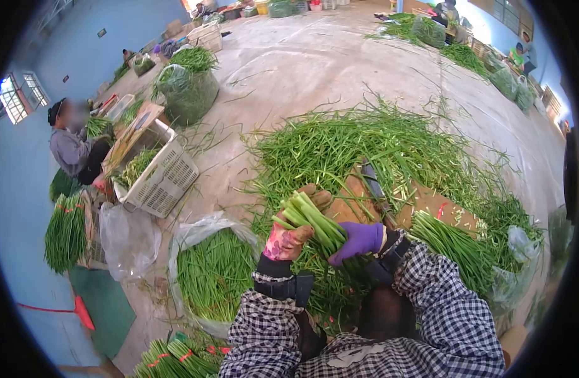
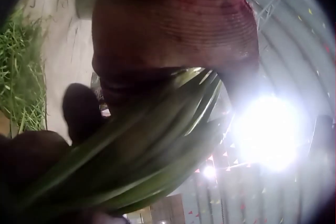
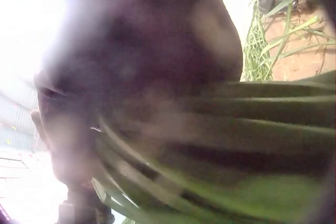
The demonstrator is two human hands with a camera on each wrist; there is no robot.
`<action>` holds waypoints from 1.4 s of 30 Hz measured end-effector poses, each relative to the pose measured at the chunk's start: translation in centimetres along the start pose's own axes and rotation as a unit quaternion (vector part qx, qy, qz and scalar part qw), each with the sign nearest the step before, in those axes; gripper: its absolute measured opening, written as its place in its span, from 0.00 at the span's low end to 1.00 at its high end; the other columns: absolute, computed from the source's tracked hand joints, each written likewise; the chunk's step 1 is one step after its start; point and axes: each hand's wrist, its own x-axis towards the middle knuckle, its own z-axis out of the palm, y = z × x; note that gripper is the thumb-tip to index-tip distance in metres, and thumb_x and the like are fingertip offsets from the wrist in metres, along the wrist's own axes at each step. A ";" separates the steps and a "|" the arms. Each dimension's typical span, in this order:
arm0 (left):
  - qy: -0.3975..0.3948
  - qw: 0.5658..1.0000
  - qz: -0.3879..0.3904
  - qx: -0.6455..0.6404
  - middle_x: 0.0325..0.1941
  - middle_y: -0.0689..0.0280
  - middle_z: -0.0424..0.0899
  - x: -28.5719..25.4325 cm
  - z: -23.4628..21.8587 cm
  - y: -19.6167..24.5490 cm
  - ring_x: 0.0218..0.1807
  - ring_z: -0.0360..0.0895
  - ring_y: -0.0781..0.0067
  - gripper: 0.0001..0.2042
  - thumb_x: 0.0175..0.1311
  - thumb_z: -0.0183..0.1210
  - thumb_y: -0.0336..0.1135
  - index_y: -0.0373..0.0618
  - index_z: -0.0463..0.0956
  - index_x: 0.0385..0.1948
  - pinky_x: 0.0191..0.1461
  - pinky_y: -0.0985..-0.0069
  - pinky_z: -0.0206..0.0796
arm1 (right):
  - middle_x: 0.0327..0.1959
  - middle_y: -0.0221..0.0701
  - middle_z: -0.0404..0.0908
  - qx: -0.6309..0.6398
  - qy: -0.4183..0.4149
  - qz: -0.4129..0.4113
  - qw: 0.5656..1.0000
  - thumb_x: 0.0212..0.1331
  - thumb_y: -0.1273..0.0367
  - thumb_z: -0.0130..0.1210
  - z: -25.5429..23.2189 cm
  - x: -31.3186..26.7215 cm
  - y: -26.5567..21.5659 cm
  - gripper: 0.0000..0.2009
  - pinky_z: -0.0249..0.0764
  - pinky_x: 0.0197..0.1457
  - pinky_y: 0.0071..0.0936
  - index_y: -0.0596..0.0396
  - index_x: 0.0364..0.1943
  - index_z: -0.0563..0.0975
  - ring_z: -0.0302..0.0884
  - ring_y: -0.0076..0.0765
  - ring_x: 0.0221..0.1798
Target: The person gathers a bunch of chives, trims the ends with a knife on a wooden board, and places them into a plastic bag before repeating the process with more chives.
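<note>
Clamped on a green bundle (image 1: 324, 228)

I have the green bundle raised in front of me, its thick, pale ends pointing ahead and to my left. My pink-gloved left grip (image 1: 289, 239) is wrapped about it close to those ends, with the thumb on the near side. My purple-gloved right grip (image 1: 358, 243) clasps the same stalks further along. Both wrist views show them up close, dim and partly blurred.

Just beyond, a knife (image 1: 372, 181) lies on a brown board (image 1: 345, 209), and a loose heap of greens (image 1: 340, 148) spreads around and behind the board. To my right lies a row of stalks (image 1: 450, 246), pale ends toward the board, with a red band (image 1: 441, 210) just beside them. On my left, a clear plastic bag (image 1: 200, 228) stands open, full of greens. Tied bundles (image 1: 176, 359) lie at my lower left. Farther off, a person (image 1: 75, 151) sits near a white crate (image 1: 171, 179).
</note>
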 end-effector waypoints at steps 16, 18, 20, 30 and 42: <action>0.057 0.961 -0.031 0.267 0.33 0.66 0.77 -0.7 1.0 -0.9 0.34 0.76 0.75 0.18 0.43 0.61 0.23 0.40 0.68 0.40 0.40 0.76 0.69 | 0.53 0.30 0.68 -0.012 0.018 -0.090 0.996 0.46 0.71 0.60 -1.6 -0.6 -0.6 0.26 0.63 0.55 0.29 0.54 0.53 0.67 0.64 0.31 0.55; 0.061 0.970 -0.032 0.235 0.35 0.68 0.77 -0.7 0.4 -1.6 0.36 0.74 0.78 0.19 0.44 0.61 0.23 0.42 0.69 0.41 0.41 0.78 0.68 | 0.55 0.31 0.66 0.004 0.101 -0.190 0.977 0.46 0.70 0.60 -2.8 -1.2 -1.8 0.25 0.61 0.57 0.30 0.54 0.52 0.68 0.62 0.32 0.57; 0.054 0.977 -0.040 0.201 0.38 0.70 0.76 -0.7 0.5 -2.1 0.38 0.73 0.80 0.19 0.45 0.61 0.23 0.43 0.69 0.42 0.42 0.80 0.67 | 0.54 0.34 0.66 -0.328 0.275 -0.323 0.844 0.42 0.71 0.62 -1.8 -2.9 -6.1 0.25 0.62 0.57 0.31 0.52 0.49 0.70 0.66 0.35 0.54; 0.012 0.986 -0.073 0.147 0.37 0.71 0.75 -0.7 0.7 -2.2 0.40 0.71 0.81 0.20 0.44 0.59 0.20 0.44 0.68 0.42 0.44 0.81 0.65 | 0.41 0.34 0.75 -0.480 0.238 -0.385 0.751 0.47 0.71 0.58 -0.6 -1.6 -8.3 0.09 0.68 0.50 0.33 0.52 0.34 0.74 0.70 0.39 0.50; -0.014 0.959 -0.087 0.270 0.35 0.70 0.76 -0.4 -0.3 -2.0 0.37 0.73 0.80 0.18 0.46 0.61 0.27 0.43 0.69 0.42 0.43 0.79 0.66 | 0.45 0.39 0.73 -0.433 0.298 -0.501 0.688 0.57 0.63 0.49 1.0 0.1 -13.0 0.14 0.67 0.52 0.32 0.55 0.44 0.72 0.70 0.39 0.49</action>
